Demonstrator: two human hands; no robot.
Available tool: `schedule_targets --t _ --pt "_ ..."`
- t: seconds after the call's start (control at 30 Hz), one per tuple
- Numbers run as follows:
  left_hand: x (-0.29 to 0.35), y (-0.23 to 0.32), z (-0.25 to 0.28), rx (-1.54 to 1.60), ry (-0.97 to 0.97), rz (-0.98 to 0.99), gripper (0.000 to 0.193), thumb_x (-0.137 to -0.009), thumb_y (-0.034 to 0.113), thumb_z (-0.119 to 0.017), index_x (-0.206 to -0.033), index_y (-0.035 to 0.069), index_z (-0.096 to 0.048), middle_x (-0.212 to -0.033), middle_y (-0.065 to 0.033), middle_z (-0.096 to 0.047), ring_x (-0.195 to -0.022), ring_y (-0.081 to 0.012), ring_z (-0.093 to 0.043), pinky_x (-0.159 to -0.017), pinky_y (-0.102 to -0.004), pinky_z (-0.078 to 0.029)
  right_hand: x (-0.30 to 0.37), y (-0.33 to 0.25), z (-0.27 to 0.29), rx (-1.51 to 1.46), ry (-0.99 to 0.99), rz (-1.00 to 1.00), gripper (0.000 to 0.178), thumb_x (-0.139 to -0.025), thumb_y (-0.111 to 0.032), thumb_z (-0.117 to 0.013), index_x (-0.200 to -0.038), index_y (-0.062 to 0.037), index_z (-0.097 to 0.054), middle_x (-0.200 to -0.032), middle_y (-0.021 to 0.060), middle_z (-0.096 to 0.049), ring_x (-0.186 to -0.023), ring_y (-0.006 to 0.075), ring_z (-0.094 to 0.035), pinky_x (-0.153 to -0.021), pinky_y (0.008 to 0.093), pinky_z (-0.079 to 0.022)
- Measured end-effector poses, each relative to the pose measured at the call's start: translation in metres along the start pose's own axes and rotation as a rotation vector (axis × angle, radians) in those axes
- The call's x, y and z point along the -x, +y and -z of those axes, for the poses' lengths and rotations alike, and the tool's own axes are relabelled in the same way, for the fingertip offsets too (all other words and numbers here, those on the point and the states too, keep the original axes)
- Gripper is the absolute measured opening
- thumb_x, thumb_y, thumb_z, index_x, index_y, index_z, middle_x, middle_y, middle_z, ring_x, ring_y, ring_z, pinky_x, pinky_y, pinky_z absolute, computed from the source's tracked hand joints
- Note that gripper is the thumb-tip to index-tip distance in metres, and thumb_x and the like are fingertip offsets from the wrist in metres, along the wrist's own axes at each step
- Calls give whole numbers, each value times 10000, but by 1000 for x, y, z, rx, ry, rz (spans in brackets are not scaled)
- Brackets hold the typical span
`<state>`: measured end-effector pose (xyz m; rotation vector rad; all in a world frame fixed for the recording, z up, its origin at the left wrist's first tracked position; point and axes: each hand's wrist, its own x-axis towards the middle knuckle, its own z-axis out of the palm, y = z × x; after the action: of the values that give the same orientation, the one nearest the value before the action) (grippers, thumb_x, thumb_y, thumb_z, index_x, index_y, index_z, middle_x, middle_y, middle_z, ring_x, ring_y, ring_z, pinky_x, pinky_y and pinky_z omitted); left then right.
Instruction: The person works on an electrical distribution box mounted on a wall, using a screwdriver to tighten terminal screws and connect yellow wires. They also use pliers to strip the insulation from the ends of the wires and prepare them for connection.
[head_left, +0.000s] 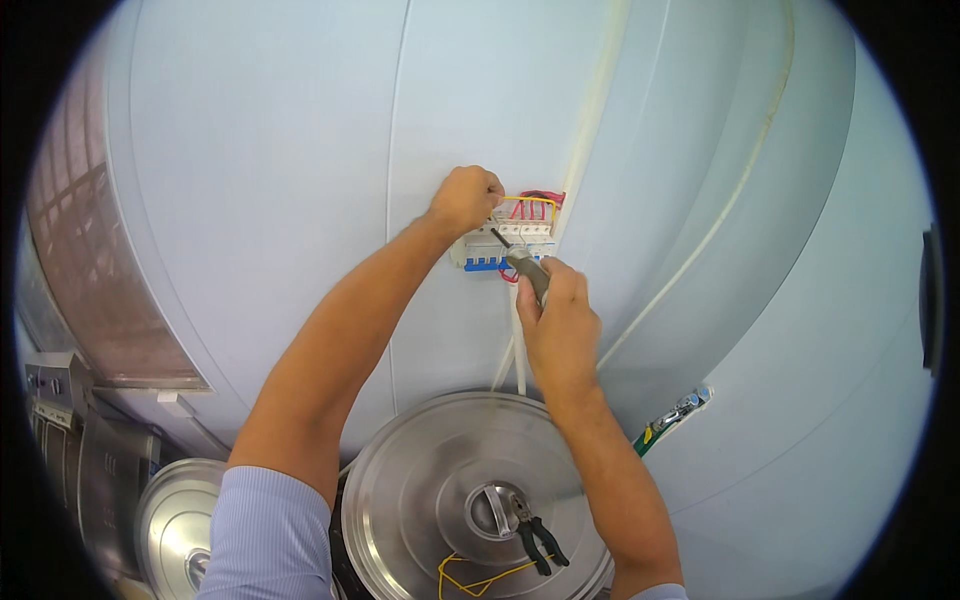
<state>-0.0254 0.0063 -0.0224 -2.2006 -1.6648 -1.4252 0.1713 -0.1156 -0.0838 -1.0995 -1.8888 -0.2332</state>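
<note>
On the pale wall is a row of white circuit breakers (537, 229) with blue switches along the lower side. Several red wires (533, 210) run into its top. My left hand (468, 199) is closed at the upper left of the row, pinching one end of a yellow wire (530, 199) that bends down at its right. From below right, my right hand (562, 325) grips the handle of a screwdriver (527, 271). Its dark shaft points up and left, with the tip at the breakers' upper left; whether it sits in a screw I cannot tell.
Below stands a big round pot with a metal lid (420, 470). Black-handled pliers (535, 530) and a loose yellow wire (480, 583) lie on it. A smaller lidded pot (175, 520) is at left, pipes and a tap with a green part (672, 420) at right. White cable trunking (596, 110) climbs the wall.
</note>
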Motion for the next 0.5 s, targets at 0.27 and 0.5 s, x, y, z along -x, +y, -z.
schedule_targets --t 0.27,0.5 --pt "-1 2 1 63 -36 70 168 -847 86 -662 -959 -9 -744 -819 -166 -728 -706 -225 -688 -701 -361 -547 -2 -2 6 -132 180 169 386 -915 -253 -662 -1195 -52 -487 -1053 171 -629 -716 371 -678 -611 465 -555" --pt "-2 -4 -1 3 -23 25 157 -850 74 -662 -949 -18 -743 -824 -168 -730 -679 -210 -684 -697 -338 -549 -2 -5 9 -46 -180 -217 418 -887 -129 -670 -1230 -41 -448 -1201 215 -512 -856 397 -665 -685 457 -570"
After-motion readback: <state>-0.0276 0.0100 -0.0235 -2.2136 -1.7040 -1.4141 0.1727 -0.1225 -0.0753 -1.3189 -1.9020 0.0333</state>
